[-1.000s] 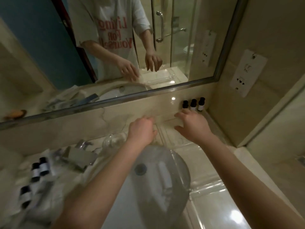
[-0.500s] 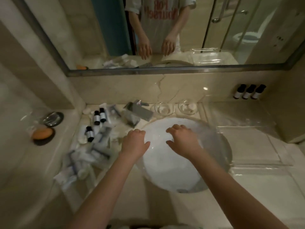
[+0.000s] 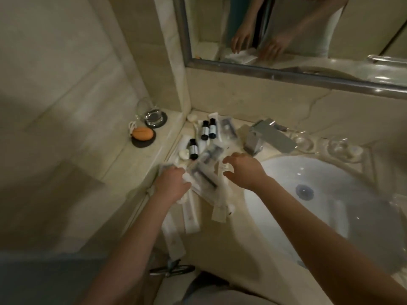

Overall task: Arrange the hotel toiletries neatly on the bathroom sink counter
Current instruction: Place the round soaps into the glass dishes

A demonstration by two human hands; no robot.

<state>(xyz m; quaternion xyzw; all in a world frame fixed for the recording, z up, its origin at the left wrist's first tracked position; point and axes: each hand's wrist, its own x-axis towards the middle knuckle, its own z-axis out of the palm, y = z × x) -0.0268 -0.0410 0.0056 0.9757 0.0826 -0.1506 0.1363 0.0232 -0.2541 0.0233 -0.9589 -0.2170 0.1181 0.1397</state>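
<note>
A jumbled pile of white wrapped toiletry packets (image 3: 204, 176) lies on the marble counter (image 3: 222, 236) left of the sink basin (image 3: 312, 212). Three small dark bottles with white labels lie behind the pile: two side by side (image 3: 208, 129) and one nearer (image 3: 193, 149). Long white sachets (image 3: 191, 214) trail toward the counter's front edge. My left hand (image 3: 172, 183) rests on the pile's left side, its fingertips hidden on a packet. My right hand (image 3: 244, 170) hovers over the pile's right side with fingers spread, holding nothing.
A chrome faucet (image 3: 265, 135) stands behind the basin, with two small glass dishes (image 3: 321, 144) to its right. On the left ledge sit a glass on a dark coaster (image 3: 153, 116) and an orange object on another coaster (image 3: 142, 133). The mirror (image 3: 286, 29) spans the back wall.
My view swung left from the counter's right end to the left corner. Both hands moved from over the basin to the toiletry pile, and the left one now touches it.
</note>
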